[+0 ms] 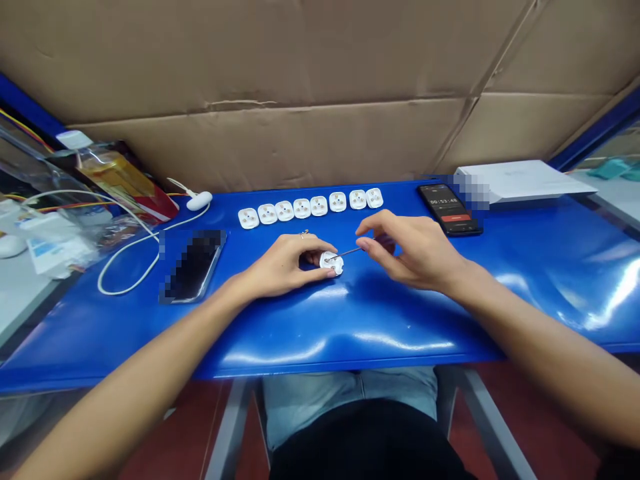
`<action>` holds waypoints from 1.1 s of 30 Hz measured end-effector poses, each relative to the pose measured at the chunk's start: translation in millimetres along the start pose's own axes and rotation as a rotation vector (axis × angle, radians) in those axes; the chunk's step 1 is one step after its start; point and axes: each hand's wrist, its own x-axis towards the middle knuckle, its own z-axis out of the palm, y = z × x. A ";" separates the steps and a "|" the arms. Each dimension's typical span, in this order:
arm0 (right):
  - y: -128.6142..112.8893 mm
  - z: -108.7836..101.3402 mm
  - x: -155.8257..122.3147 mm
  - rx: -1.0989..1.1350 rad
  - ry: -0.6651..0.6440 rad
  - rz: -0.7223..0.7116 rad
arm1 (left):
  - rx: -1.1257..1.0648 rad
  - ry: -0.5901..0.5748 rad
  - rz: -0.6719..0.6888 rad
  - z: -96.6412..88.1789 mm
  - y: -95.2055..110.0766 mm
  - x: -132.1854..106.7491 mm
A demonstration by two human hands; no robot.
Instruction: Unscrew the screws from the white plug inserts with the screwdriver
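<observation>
My left hand (285, 265) rests on the blue table (350, 320) with its fingers closed round a small white plug part (332, 263). My right hand (413, 250) pinches a thin screwdriver (350, 251) whose tip points down into the top of that part. Both hands sit near the table's middle. A row of several similar white plug parts (310, 207) lies just beyond them, toward the cardboard wall.
A dark phone (193, 265) lies left of my left hand beside a looped white cable (130, 247) and charger (199, 200). Another phone showing a timer (450, 209) lies at the right, next to a white box (525, 179). Plastic bags (60, 227) crowd the far left.
</observation>
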 end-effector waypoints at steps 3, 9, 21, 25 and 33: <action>0.8 0.5 0.4 0.050 -0.001 -0.066 | -0.004 0.003 0.003 -0.2 1.1 0.2; -0.6 0.0 -0.1 0.056 -0.020 -0.004 | -0.004 -0.002 -0.004 -0.3 2.7 0.0; 1.0 -1.7 -1.0 0.080 -0.050 -0.038 | 0.002 -0.008 -0.003 -1.0 3.8 0.2; 1.7 -0.2 -1.6 0.016 -0.018 -0.023 | 0.009 -0.009 0.000 -1.2 3.6 0.0; 1.4 2.5 1.7 0.243 -0.028 -0.124 | 0.019 -0.017 0.011 -2.3 5.1 0.3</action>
